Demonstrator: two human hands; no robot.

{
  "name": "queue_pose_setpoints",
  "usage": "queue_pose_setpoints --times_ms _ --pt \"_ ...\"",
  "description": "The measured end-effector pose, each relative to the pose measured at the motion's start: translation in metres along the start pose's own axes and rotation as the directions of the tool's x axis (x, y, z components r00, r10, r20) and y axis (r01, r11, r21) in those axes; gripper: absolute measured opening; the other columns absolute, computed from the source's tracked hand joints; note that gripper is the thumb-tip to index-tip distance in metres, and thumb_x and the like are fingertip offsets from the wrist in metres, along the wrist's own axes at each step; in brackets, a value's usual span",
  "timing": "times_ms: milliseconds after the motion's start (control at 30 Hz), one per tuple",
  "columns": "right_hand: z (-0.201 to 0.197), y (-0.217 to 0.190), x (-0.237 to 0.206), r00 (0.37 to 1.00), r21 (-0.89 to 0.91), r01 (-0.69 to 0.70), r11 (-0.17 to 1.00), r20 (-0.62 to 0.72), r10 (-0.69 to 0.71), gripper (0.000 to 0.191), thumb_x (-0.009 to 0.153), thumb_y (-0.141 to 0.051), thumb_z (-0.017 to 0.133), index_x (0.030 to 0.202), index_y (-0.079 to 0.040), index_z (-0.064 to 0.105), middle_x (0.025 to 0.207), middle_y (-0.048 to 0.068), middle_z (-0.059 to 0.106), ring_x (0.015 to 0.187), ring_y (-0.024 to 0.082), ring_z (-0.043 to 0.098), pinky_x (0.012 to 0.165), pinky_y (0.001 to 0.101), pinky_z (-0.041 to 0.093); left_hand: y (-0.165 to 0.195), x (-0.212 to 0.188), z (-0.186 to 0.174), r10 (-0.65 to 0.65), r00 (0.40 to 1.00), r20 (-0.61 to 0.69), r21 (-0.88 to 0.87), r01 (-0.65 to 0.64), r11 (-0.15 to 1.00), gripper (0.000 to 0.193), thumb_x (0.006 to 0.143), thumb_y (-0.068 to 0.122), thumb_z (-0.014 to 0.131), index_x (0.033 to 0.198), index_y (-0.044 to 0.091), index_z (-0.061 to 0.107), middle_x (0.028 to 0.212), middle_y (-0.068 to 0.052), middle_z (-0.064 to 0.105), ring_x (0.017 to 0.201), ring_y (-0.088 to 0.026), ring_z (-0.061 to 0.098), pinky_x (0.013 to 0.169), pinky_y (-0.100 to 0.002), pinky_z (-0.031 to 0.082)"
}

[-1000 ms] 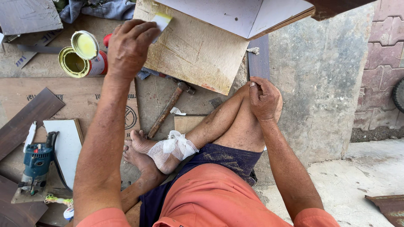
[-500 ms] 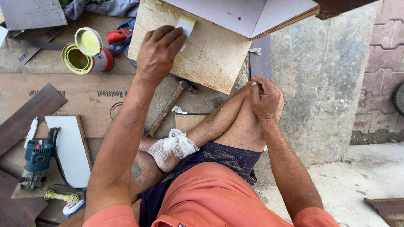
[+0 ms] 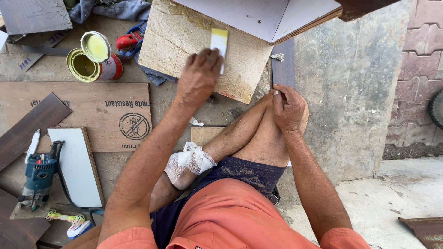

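My left hand [image 3: 199, 76] holds a small flat white scraper [image 3: 219, 40] with a yellow-smeared tip, pressed against a plywood board [image 3: 180, 44] that leans in front of me. Yellow glue streaks show near the board's top edge. My right hand [image 3: 287, 107] rests on my raised right knee, fingers curled, and holds nothing that I can see. An open tin of yellow glue [image 3: 87, 67] lies on its side to the left of the board, its lid [image 3: 95, 47] propped against it. My left foot wears a white bandage [image 3: 188, 161].
A white laminated panel [image 3: 258, 16] overlaps the board's top. Flat plywood sheets [image 3: 78, 110], a dark laminate strip [image 3: 30, 124] and a white panel piece [image 3: 76, 166] lie at left. A blue jigsaw [image 3: 39, 177] sits at lower left. A concrete slab [image 3: 355, 87] stands to the right.
My left hand has moved right from beside the glue tin onto the plywood board, carrying the scraper with it. My right hand has stayed on the knee.
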State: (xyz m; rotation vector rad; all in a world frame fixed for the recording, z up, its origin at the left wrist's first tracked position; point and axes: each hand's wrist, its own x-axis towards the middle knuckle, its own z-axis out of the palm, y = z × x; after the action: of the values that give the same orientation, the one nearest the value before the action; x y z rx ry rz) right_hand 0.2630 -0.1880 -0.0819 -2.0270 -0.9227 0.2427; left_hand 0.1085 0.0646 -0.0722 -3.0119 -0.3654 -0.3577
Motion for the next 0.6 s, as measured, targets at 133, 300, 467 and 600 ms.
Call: queue_pose_setpoints --times_ms 133,300,467,600 --pt "0.001 0.004 -0.003 0.999 -0.014 -0.034 0.999 0.016 0.034 0.018 0.099 0.004 0.064 0.113 -0.001 0.073 0.099 0.010 0.078 0.086 0.015 0.076 0.073 0.0281 0.062 0.025 -0.008 -0.008 0.054 0.997 0.056 -0.149 -0.045 0.988 0.020 0.101 0.010 0.064 0.118 0.003 0.072 0.124 -0.014 0.073 0.116 -0.027 0.068 0.095 -0.047 0.059" --pt "0.002 0.007 -0.004 0.998 -0.015 -0.049 0.999 0.026 0.050 0.016 0.098 0.002 0.065 0.112 -0.002 0.073 0.099 0.010 0.078 0.082 0.013 0.075 0.068 0.0268 0.060 -0.018 -0.019 -0.013 -0.156 0.987 -0.032 -0.387 0.132 0.913 0.018 0.111 0.004 0.064 0.128 0.007 0.072 0.132 -0.012 0.072 0.125 -0.024 0.068 0.101 -0.040 0.060" --pt "0.002 0.007 -0.003 1.000 -0.015 -0.016 1.000 0.011 0.016 0.017 0.098 0.003 0.065 0.112 -0.002 0.074 0.099 0.010 0.078 0.082 0.013 0.074 0.070 0.0271 0.061 -0.062 -0.024 -0.005 -0.232 0.965 -0.120 -0.116 0.218 0.969 0.023 0.102 0.013 0.071 0.124 0.007 0.075 0.126 -0.011 0.075 0.120 -0.026 0.068 0.096 -0.042 0.059" --pt "0.001 0.003 -0.003 0.999 0.000 -0.040 0.999 0.019 0.040 0.017 0.098 0.003 0.065 0.112 -0.002 0.074 0.098 0.010 0.077 0.080 0.013 0.074 0.069 0.0271 0.061 -0.042 -0.016 0.008 -0.118 0.989 -0.084 -0.098 0.110 0.989 0.022 0.108 0.011 0.066 0.129 0.006 0.071 0.131 -0.012 0.072 0.124 -0.025 0.068 0.098 -0.042 0.058"
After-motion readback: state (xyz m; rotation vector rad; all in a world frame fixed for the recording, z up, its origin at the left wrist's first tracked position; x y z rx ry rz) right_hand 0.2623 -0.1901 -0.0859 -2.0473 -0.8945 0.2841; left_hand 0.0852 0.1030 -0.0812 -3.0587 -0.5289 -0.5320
